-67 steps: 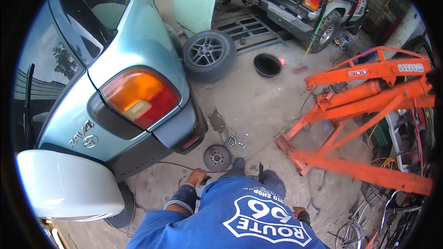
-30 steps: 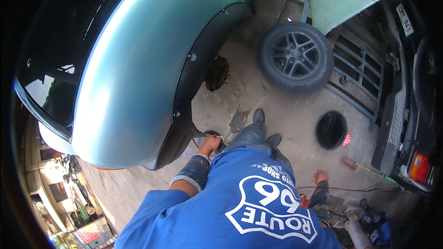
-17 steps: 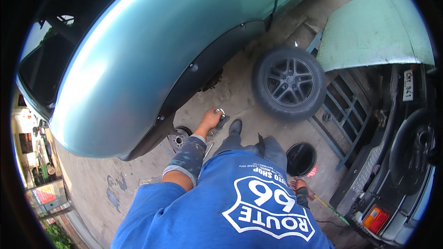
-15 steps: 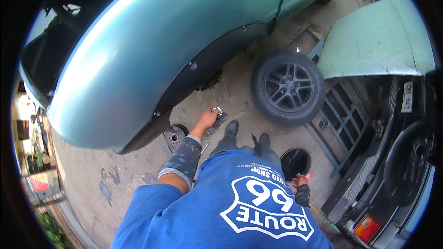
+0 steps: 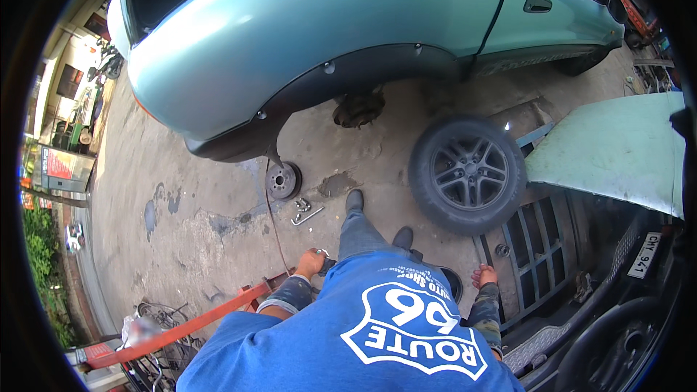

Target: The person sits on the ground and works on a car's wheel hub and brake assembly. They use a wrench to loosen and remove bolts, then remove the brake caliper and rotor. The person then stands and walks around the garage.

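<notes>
My left hand point(image 5: 313, 263) is closed on a small dark object with a silvery ring, beside my left hip; its kind I cannot make out. At my right side, my right hand point(image 5: 484, 276) hangs loosely with the fingers partly stretched out and nothing visible in it. Close by it is a round black pan point(image 5: 455, 284), mostly hidden behind my shirt. In front of my feet lie a brake drum point(image 5: 283, 181) and a bent metal wrench point(image 5: 308, 216) beside small metal parts point(image 5: 302, 205). A wheel with a tyre point(image 5: 468, 174) lies ahead on the right.
A teal vehicle point(image 5: 327, 22) spans the far side, its wheel arch without a wheel and a hub part point(image 5: 358, 109) showing under it. To the right are a pale green panel point(image 5: 610, 152), a metal grate point(image 5: 537, 247) and a black bumper point(image 5: 566, 319). An orange-red bar point(image 5: 181, 327) stands at left.
My view has swung, and I stand farther back from the vehicle. My left hand has drawn back toward my hip, still holding the dark object. My right hand has moved forward past the pan.
</notes>
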Demonstrator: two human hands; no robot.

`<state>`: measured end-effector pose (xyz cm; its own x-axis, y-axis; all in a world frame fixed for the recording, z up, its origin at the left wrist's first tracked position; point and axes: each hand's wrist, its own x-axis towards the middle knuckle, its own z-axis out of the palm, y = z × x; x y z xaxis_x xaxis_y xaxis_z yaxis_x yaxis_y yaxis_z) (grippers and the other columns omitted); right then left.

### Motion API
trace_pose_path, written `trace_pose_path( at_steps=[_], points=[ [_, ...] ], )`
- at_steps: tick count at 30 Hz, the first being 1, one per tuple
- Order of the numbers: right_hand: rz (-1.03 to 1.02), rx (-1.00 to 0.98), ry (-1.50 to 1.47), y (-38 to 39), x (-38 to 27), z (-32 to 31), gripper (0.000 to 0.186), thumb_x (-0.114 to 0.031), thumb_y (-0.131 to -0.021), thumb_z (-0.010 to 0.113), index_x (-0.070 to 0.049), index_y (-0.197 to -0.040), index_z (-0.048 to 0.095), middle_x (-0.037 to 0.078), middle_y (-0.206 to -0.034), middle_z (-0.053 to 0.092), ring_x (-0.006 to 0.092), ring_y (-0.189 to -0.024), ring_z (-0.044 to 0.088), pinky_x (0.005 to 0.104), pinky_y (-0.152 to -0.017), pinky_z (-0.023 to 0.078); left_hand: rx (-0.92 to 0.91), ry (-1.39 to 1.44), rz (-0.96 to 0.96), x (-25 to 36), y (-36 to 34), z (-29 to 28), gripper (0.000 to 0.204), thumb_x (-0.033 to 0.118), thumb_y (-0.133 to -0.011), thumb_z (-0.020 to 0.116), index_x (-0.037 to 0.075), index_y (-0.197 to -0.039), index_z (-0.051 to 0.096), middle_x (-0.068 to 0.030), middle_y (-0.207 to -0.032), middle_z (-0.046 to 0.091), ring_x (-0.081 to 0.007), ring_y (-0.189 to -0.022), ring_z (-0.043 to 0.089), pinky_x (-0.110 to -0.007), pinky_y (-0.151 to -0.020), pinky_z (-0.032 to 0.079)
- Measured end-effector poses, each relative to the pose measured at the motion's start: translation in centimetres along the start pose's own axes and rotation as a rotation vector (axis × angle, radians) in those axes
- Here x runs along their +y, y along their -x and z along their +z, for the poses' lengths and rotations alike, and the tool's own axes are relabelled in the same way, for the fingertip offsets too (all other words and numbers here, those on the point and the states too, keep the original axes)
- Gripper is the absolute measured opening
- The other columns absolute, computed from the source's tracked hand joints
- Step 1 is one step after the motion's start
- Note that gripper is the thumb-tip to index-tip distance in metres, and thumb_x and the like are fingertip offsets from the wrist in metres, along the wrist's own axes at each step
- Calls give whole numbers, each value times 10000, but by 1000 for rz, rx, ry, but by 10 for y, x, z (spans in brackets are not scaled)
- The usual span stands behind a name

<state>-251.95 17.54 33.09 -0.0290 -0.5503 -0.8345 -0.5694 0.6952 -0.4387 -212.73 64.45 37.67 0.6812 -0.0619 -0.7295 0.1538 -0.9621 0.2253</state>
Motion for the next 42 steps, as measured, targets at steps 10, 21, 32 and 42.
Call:
trace_pose_path(
  at_steps=[10, 21, 32, 42],
  points=[
    [116, -214, 185, -24, 21, 7, 290, -329, -940, 607, -200, -1193, 542, 85, -863, 660, 263, -665, 642, 467, -559, 479, 108, 142, 102, 55, 9, -1, 513, 408, -885, 539, 13, -1191, 656, -291, -1185, 646, -420, -1155, 605, -447, -993, 463],
    [-30, -78, 100, -4, 14, 6, 265, -335, -944, 584, -162, -1144, 566, 70, -896, 664, 235, -709, 659, 431, -608, 510, 2, -64, 213, 125, 9, -9, 550, 445, -895, 526, 35, -1244, 638, -255, -1265, 625, -402, -1204, 582, -448, -1030, 439],
    [100, -101, 75, 8, 45, -15, 271, -307, -965, 579, -149, -1183, 548, 71, -848, 660, 240, -654, 645, 457, -566, 496, -56, -77, 225, 107, 6, 10, 570, 437, -893, 542, -17, -1225, 636, -283, -1223, 629, -427, -1173, 588, -446, -1011, 454],
    [77, -169, 181, 2, 22, -3, 314, -306, -949, 583, -143, -1215, 547, 106, -974, 669, 263, -748, 660, 454, -639, 515, 14, 58, 246, 101, 6, 16, 562, 432, -877, 566, -36, -1178, 653, -299, -1164, 649, -438, -1126, 610, -452, -983, 471]
  ],
)
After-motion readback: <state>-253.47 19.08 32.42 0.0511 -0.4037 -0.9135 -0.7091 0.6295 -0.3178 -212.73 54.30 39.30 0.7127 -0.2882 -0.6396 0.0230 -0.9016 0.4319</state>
